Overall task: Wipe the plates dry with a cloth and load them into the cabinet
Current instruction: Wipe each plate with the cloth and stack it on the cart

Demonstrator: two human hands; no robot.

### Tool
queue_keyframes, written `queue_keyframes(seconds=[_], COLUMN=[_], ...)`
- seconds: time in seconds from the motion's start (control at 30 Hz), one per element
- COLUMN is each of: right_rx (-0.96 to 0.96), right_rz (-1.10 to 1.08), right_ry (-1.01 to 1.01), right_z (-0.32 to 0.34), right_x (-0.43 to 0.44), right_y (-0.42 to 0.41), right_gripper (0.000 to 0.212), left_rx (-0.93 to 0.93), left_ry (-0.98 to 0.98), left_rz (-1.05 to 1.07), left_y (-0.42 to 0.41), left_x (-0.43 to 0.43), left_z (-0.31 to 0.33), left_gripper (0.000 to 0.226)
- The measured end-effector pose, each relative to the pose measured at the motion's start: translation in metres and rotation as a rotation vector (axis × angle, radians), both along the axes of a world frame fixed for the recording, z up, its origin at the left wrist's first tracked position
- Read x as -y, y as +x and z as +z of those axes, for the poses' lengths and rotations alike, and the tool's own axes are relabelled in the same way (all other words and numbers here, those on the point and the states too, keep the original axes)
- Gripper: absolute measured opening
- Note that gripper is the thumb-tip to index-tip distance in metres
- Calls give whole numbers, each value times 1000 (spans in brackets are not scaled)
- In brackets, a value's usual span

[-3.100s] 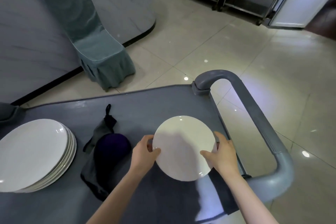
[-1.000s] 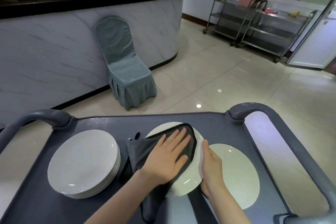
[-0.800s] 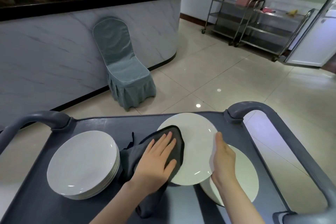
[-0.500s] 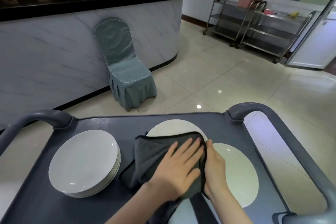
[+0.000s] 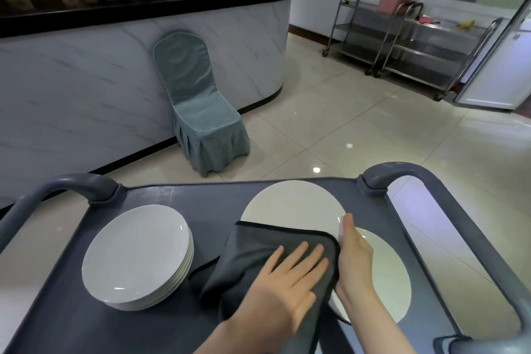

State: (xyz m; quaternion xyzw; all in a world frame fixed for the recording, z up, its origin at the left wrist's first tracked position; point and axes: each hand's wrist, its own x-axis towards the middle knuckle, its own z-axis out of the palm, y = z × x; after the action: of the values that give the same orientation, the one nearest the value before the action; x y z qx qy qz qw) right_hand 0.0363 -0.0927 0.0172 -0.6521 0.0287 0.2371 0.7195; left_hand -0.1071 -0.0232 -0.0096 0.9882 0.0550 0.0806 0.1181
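Note:
A white plate (image 5: 290,205) is tilted up over the grey cart top (image 5: 201,204). My right hand (image 5: 355,259) holds its right rim, fingers behind it and thumb along the edge. My left hand (image 5: 283,282) lies flat, fingers spread, pressing a dark grey cloth (image 5: 258,250) onto the plate's lower half. A second white plate (image 5: 385,276) lies flat on the cart under my right hand. A stack of several white plates (image 5: 138,253) stands at the cart's left.
The cart has grey loop handles at the left (image 5: 57,190) and right (image 5: 448,198). Beyond it are a teal covered chair (image 5: 201,106), a marble-fronted counter (image 5: 86,80), steel trolleys (image 5: 402,40) and an open white door (image 5: 500,66) at the far right.
My left hand has slid the cloth down and right across the plate, uncovering its upper half. Three seconds ago both hands held a bare plate with the cloth lying on the cart.

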Motion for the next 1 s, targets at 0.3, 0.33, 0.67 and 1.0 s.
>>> queue_keyframes(seconds=[0.3,0.33,0.67,1.0], right_rx=[-32,-25,-12,414], right_rz=[48,31,30,315], right_ry=[14,10,-19,-124], right_z=[4,7,10,34], right_x=[-4,-1,4,2], right_y=[-8,-1,-4,-28], right_gripper=[34,33,35,34], left_rx=[-65,-75,92,292], left_ry=[-26,-29,55,-9], left_rz=[218,231,42,169], left_y=[33,26,1,48], left_x=[-63,-65,6,-66], left_z=[9,7,-11,36], left_gripper=[60,60,60,61])
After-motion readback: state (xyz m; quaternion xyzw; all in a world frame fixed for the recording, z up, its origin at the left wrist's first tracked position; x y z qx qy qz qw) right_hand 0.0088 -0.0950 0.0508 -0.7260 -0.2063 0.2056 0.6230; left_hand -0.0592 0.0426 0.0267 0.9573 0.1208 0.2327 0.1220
